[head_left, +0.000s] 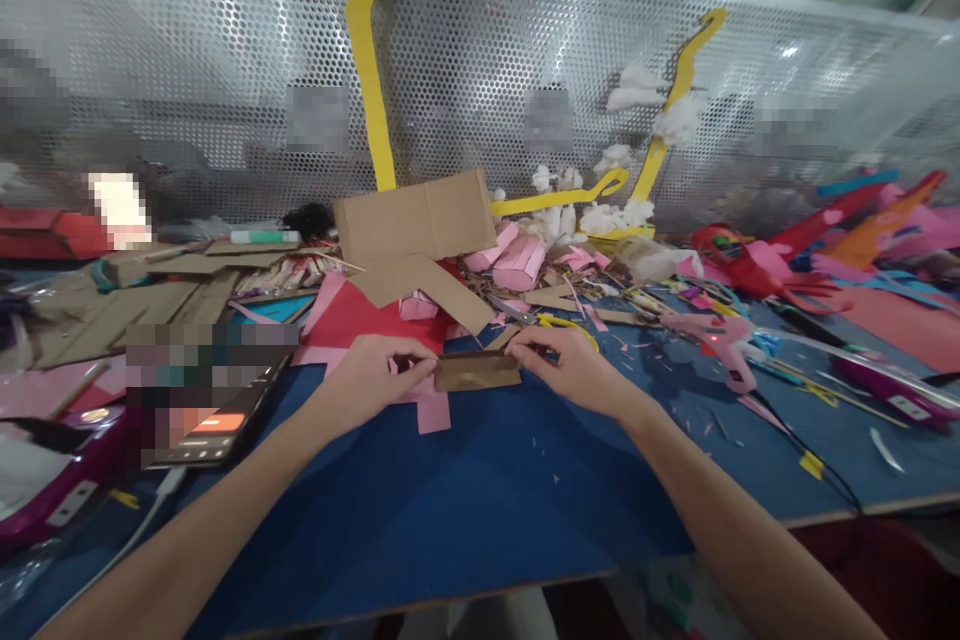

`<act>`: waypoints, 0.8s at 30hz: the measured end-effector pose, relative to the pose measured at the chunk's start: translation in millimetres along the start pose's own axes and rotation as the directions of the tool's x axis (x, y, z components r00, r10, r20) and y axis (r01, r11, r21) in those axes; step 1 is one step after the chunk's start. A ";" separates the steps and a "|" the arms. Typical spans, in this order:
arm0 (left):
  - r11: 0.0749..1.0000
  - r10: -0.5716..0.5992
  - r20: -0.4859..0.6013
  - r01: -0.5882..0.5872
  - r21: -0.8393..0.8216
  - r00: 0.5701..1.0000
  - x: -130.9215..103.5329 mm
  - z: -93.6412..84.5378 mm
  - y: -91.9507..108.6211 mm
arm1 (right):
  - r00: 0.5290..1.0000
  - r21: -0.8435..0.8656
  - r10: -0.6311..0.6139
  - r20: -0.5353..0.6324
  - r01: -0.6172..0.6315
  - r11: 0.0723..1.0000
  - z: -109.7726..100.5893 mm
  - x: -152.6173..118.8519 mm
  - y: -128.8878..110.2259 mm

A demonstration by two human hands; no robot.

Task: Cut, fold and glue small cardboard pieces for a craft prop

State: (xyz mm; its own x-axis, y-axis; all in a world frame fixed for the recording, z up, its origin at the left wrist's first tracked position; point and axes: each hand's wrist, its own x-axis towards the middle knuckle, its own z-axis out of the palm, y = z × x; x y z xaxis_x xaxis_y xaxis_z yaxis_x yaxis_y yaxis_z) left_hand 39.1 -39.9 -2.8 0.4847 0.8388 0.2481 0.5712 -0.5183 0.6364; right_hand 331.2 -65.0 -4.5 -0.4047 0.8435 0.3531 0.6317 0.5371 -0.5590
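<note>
A small folded strip of brown cardboard (478,375) is held between my two hands, just above the blue tabletop (480,510). My left hand (369,375) pinches its left end, and my right hand (564,368) grips the right end with thumb and fingers. A lengthwise crease runs along the strip. Behind it lie red paper (367,318) and a cut piece of pink paper (433,412). Scissors with yellow handles (568,325) rest just beyond my right hand.
A larger cardboard piece (416,217) stands at the back, near pink paper rolls (519,262). A pink glue gun (724,340) with a black cord lies at right. On the left are a phone (225,425) and cardboard sheets (112,320). A perforated metal panel (480,70) rises behind.
</note>
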 end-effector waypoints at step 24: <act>0.996 -0.010 -0.273 -0.015 -0.091 0.962 2.5 -9.9 -11.8 | 0.983 -0.495 0.155 -0.096 -0.182 0.850 -45.0 52.0 107.8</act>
State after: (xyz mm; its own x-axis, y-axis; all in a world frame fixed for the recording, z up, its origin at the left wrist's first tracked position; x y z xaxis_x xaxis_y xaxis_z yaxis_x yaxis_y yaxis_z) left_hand 27.0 -30.1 -2.4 0.2792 0.8578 0.4316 0.5009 -0.5136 0.6966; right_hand 408.1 36.9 -12.6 -0.2363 0.9129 0.3330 0.9376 0.3041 -0.1684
